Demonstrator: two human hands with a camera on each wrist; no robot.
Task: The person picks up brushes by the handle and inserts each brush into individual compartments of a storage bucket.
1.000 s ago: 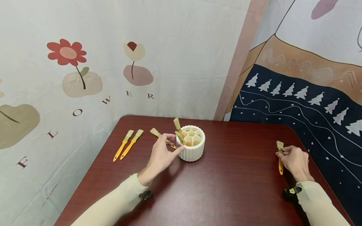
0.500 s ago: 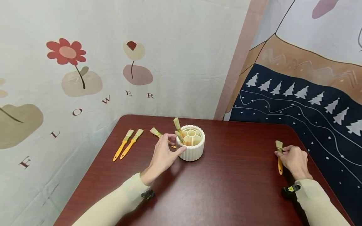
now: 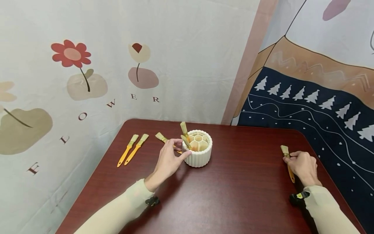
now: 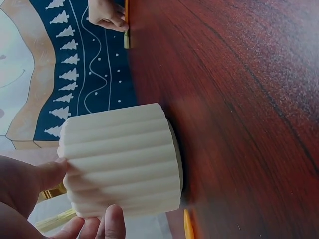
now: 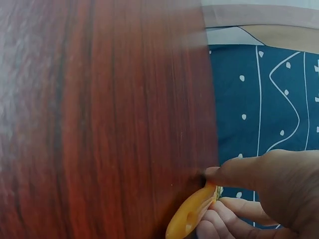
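At the table's middle stands a round white ribbed holder (image 3: 197,157) with a divided inside. Two brushes (image 3: 183,127) lean in its left compartments, bristles up. My left hand (image 3: 168,161) holds the holder's left side, the thumb near the rim; the left wrist view shows the fingertips (image 4: 114,221) against its ribbed wall. Far to the right, my right hand (image 3: 304,165) pinches a flat brush (image 3: 284,150) with a yellow handle by its upper part, bristles pointing away. In the right wrist view the brush's handle (image 5: 192,214) shows below the thumb.
Two more yellow-handled brushes (image 3: 128,151) lie side by side at the table's left. Another brush (image 3: 160,136) lies behind my left hand, partly hidden by it. The dark red table (image 3: 233,195) meets printed cloth (image 3: 190,65) at its back.
The brush in my right hand has tilted, its bristle end swinging left and its handle end right. My right hand has shifted slightly left. The left hand stays on the holder.
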